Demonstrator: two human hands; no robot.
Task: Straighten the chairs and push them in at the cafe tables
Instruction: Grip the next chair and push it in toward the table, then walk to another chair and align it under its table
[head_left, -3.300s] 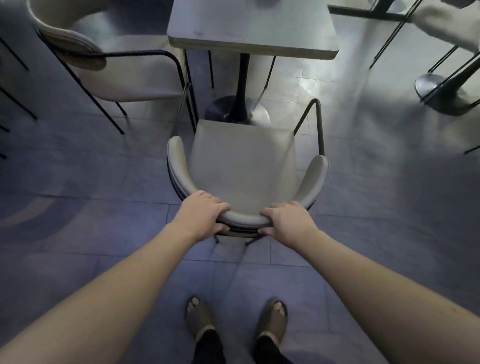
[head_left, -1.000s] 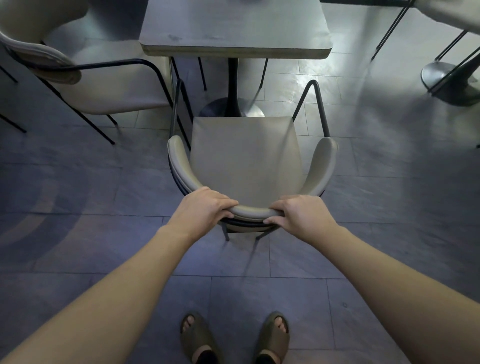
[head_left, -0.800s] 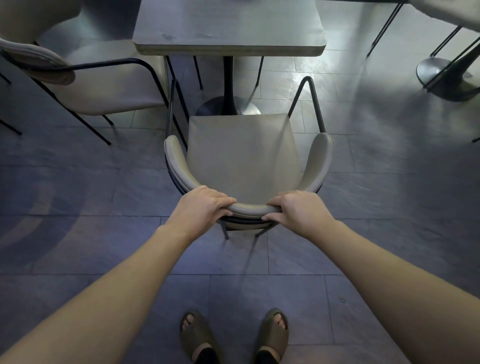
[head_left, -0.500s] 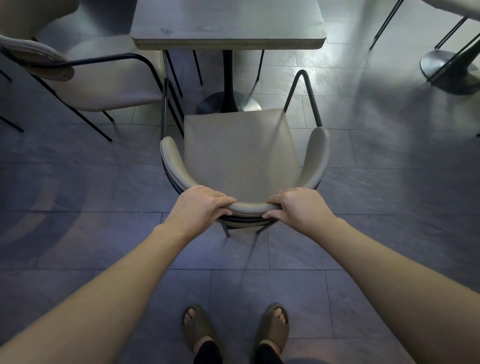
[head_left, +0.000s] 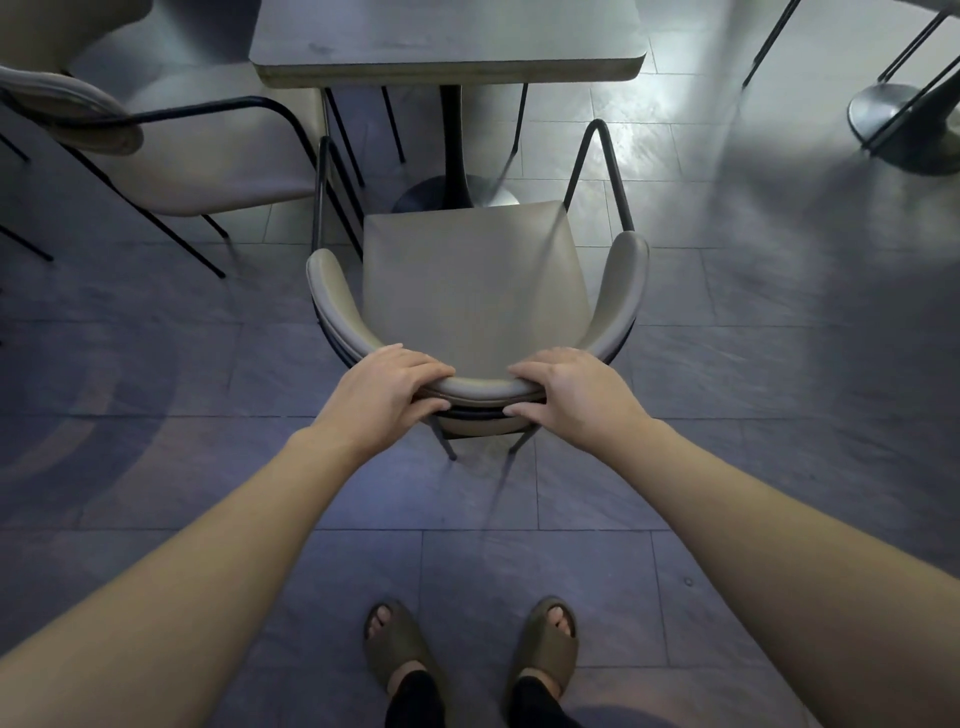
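A beige padded chair (head_left: 467, 280) with a curved backrest and thin black metal legs stands right in front of me, its seat facing a square grey cafe table (head_left: 447, 47). The seat's front edge lies just short of the table's round pedestal base (head_left: 457, 195). My left hand (head_left: 387, 384) grips the left part of the backrest's top rim. My right hand (head_left: 569, 387) grips the right part of the same rim. The rear legs show below the backrest.
A second beige chair (head_left: 171, 150) stands at the table's left side, angled away. Another table's round base (head_left: 904, 119) and thin black legs are at the far right. Grey floor tiles surround me; my sandalled feet (head_left: 467, 644) are below.
The chair has slid forward toward the table with both hands holding its backrest, and it has turned slightly so its seat faces the table more squarely.
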